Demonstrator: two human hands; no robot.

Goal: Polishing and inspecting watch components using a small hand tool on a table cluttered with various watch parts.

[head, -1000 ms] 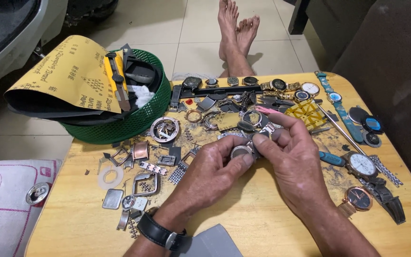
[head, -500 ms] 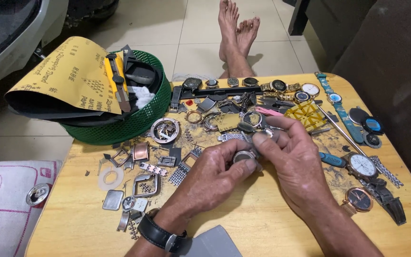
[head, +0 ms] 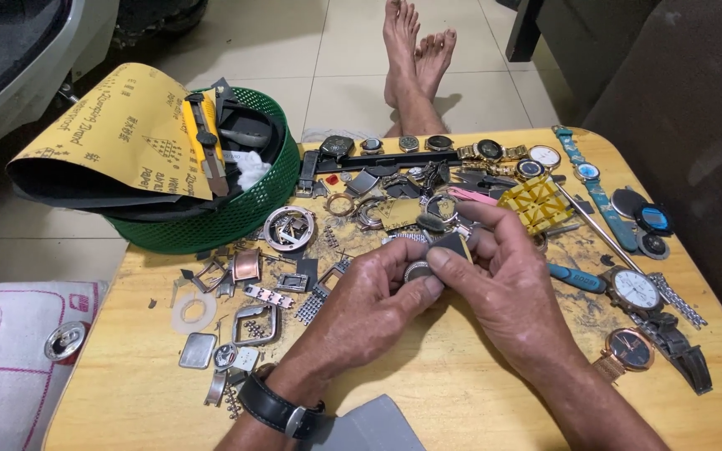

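Silver-grey and round, the small watch case (head: 417, 271) sat pinched between both hands above the middle of the wooden table (head: 461, 401). The left hand (head: 369, 305) gripped it from below and from the near side, thumb and fingers closed round its rim. The right hand (head: 503, 284) pressed a small dark piece (head: 453, 248), perhaps folded abrasive paper, against its top with thumb and forefinger; what the piece was could not be told with certainty. Both hands touched the case, so neither was nearer; being round, it showed no clear long axis. A black wristwatch (head: 282, 409) circled the left wrist.

Beyond the hands, towards the far edge, lay a crowded band of watch parts: a yellow plastic holder (head: 536, 203) just beside the right knuckles, a round movement ring (head: 289, 228) further left, and a row of watches. To the right lay a white-dialled watch (head: 635, 290) and a dark-dialled watch (head: 630, 349). A green mesh basket (head: 236, 217) holding a yellow sandpaper sheet (head: 119, 134) occupied the far left corner. Bare table lay between the hands and the near edge, the only uncluttered room close by.
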